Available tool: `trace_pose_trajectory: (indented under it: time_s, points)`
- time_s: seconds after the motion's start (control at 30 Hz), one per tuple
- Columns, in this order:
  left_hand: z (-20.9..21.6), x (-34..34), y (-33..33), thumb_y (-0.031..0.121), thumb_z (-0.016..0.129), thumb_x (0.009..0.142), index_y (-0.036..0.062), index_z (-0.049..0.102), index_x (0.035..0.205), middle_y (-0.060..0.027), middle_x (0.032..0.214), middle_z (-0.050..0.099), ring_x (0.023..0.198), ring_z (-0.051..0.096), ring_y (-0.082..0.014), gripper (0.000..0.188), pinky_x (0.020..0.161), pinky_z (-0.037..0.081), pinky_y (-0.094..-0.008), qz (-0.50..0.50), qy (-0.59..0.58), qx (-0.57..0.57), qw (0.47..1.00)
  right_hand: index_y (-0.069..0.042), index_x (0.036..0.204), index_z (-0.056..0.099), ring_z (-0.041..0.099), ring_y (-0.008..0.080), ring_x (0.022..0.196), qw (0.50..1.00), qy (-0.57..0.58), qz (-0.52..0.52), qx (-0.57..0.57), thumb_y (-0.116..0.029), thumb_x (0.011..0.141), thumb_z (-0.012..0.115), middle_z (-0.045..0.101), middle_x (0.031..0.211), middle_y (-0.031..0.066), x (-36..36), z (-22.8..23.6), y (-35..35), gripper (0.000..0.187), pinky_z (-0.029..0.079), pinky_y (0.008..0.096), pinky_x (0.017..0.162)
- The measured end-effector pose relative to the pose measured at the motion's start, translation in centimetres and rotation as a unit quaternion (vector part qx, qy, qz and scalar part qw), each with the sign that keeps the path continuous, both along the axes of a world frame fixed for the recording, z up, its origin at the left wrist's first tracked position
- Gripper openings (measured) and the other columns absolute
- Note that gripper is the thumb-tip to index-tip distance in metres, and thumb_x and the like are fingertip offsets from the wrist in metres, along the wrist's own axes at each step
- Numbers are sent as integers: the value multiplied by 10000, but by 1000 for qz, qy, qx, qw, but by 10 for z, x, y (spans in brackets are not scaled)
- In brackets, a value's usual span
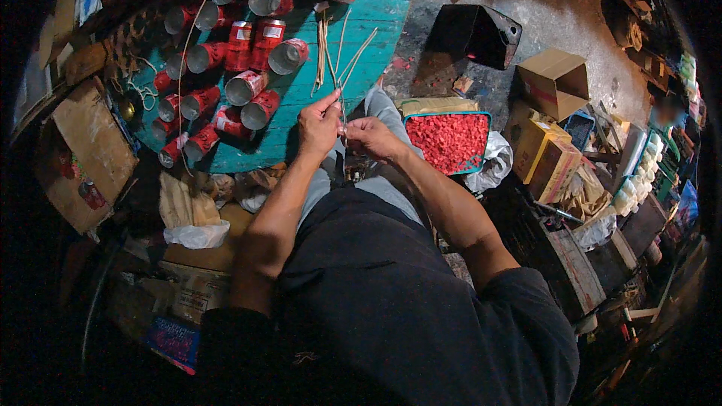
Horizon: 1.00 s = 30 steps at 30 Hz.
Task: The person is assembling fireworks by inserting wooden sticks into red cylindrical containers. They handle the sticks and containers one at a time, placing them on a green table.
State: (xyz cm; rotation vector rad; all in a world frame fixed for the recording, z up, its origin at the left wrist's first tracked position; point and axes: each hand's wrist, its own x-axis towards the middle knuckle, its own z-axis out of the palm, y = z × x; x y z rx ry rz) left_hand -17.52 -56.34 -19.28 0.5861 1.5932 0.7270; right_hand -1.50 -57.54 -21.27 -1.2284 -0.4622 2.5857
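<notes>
Close together in front of my lap, both hands are pinched on thin pale cords (350,68). My left hand (320,126) is closed round them, thumb against fingers, and the upper ends spread out over the table. A little lower, my right hand (374,137) pinches the strands where they hang down. The exact grip of the fingertips is too small to make out. Just beyond my left hand, a bundle of similar cords (322,49) lies on the green plank table (376,11). Several red cans (259,110) with silvery insides crowd the table's left side, some lying over.
Right of my knee stands a teal-rimmed basket (489,114) of red chunks. Farther right are a black bin (481,34), an open cardboard box (555,79) and yellow boxes (553,162). A leaning cardboard box (94,154) and a long thin rod (180,98) are at left.
</notes>
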Motion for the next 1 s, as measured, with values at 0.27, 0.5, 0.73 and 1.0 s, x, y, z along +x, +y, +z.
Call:
trace_pose_trajectory:
  time_s: [0.27, 0.5, 0.73, 1.0]
  points:
    - [8, 2, 2, 68, 607, 938, 28, 655, 1248, 22, 771, 615, 578, 483, -46, 316, 481, 402, -222, -35, 38, 24, 998, -60, 747, 635, 472, 67, 528, 1000, 19, 10, 20, -369, 915, 701, 551, 632, -32, 2, 7, 2, 358, 350, 244, 480]
    - [3, -2, -2, 73, 591, 951, 20, 649, 1252, 20, 763, 612, 562, 473, -45, 311, 481, 405, -226, -31, -1, 19, 999, -60, 739, 642, 433, 65, 502, 1000, -11, 9, 14, -366, 906, 714, 536, 613, -38, 0, 7, 3, 357, 304, 246, 463]
    - [4, -4, -2, 100, 598, 922, 39, 668, 1230, -40, 762, 647, 631, 547, -87, 322, 588, 474, -278, -72, 42, 22, 996, -64, 749, 630, 494, 77, 556, 1000, 20, 5, -13, -327, 912, 706, 590, 675, -7, 2, -1, 8, 318, 366, 235, 511]
    - [49, -11, -10, 69, 535, 932, 11, 450, 1414, -85, 790, 625, 633, 597, -146, 494, 624, 505, -312, -169, 82, 82, 979, -17, 1135, 417, 688, 160, 807, 963, -23, -247, 107, 17, 820, 725, 710, 898, 113, 4, 33, 21, 442, 529, 274, 680]
